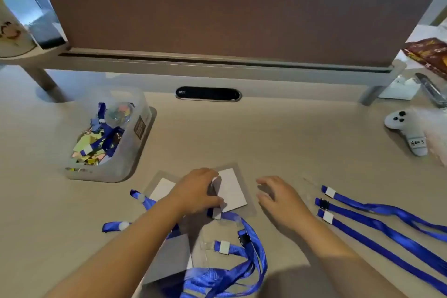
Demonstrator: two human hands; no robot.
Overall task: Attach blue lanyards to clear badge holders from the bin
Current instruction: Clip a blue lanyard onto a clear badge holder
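Note:
My left hand (196, 192) pinches the left edge of a clear badge holder (233, 189) with a white card inside, lying on the desk. A blue lanyard end (216, 213) sits right under that hand. My right hand (280, 197) hovers just right of the holder, fingers apart, holding nothing. Another clear holder (160, 189) lies to the left, partly under my left arm. Three loose blue lanyards (377, 222) stretch out at the right. A tangled heap of blue lanyards (225, 276) lies near the front edge. The clear bin (121, 167) stands at the left.
The bin holds blue lanyards and coloured scraps. A brown divider panel (237, 12) walls off the back of the desk. A white game controller (408, 128) and a red packet (430, 54) lie at the far right. A cable slot (208, 93) is at the back centre.

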